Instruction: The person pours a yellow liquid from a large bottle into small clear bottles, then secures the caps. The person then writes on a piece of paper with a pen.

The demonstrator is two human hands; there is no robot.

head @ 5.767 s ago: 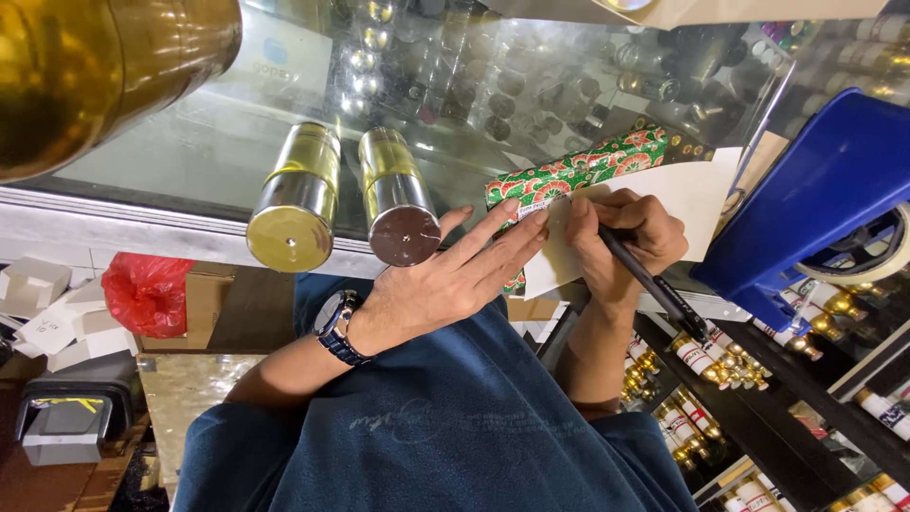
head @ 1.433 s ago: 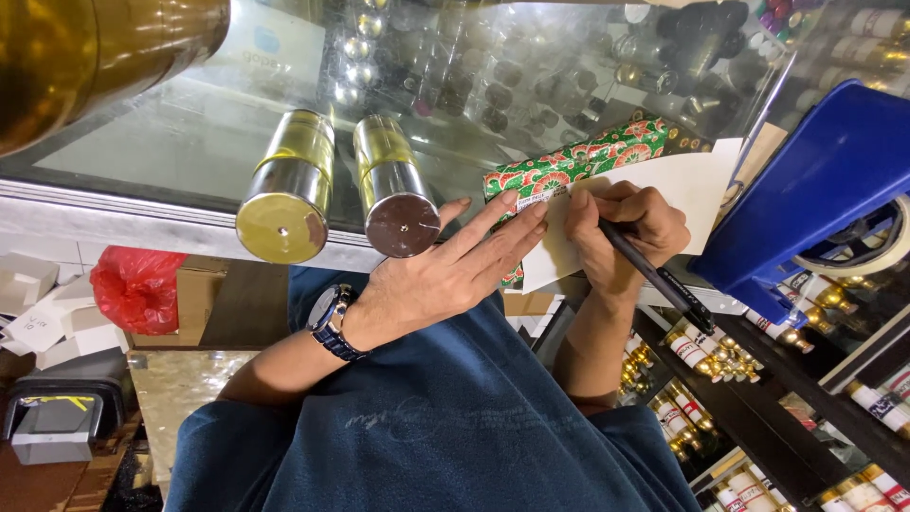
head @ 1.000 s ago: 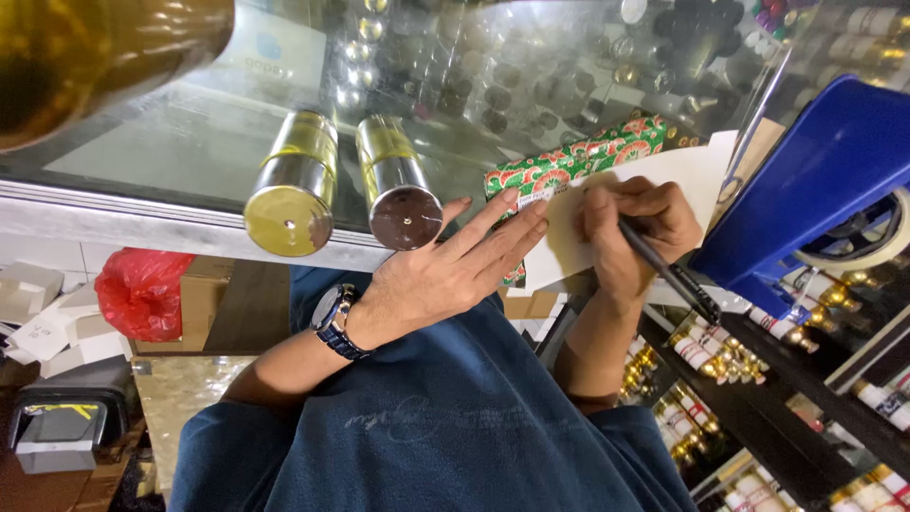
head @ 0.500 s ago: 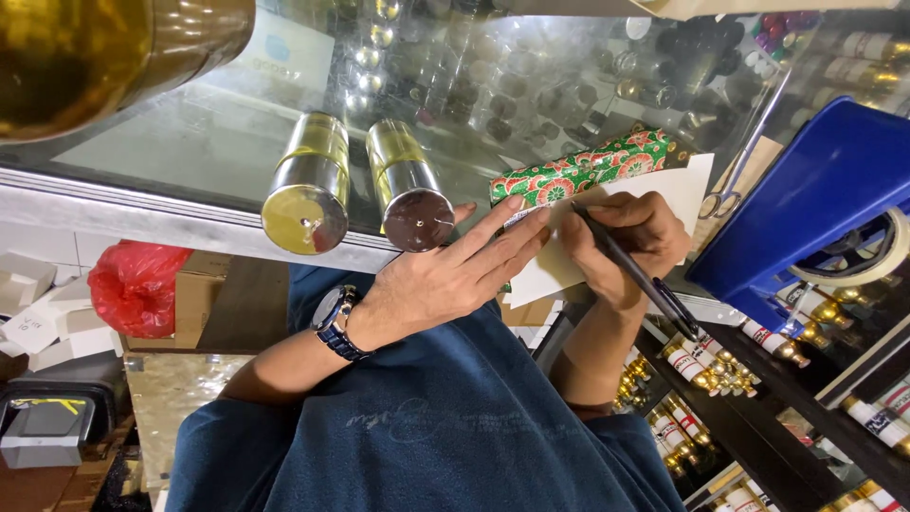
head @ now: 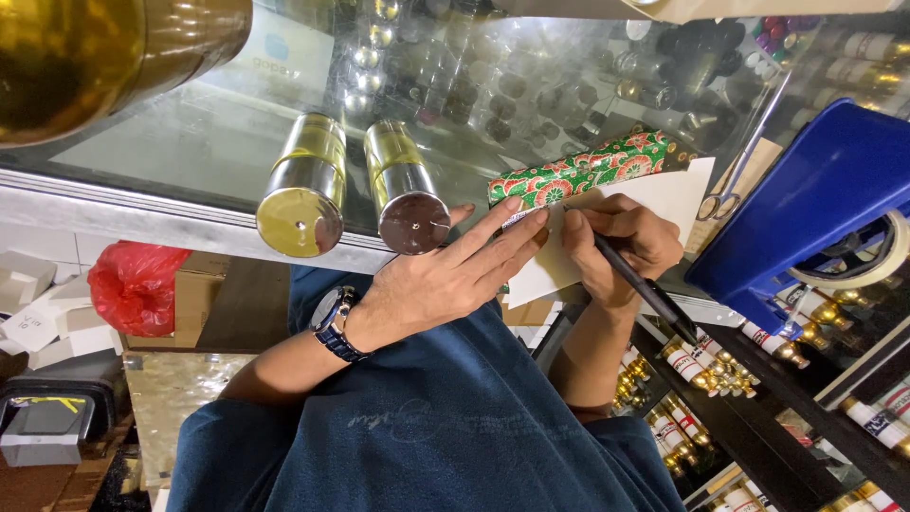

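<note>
Glass counter (head: 190,142): left hand (head: 445,280) flat, fingers spread on the cream paper sheet (head: 664,204); right hand (head: 621,237) pinches a black pen (head: 640,289), writing; steadiness needed.

On the glass tabletop (head: 190,142) there are two gold bottles (head: 303,190) (head: 406,190), one green-and-red patterned box (head: 583,171), one white card (head: 664,204), one black pen (head: 645,289), one pair of scissors (head: 735,180) and one blue tray (head: 815,209).
</note>
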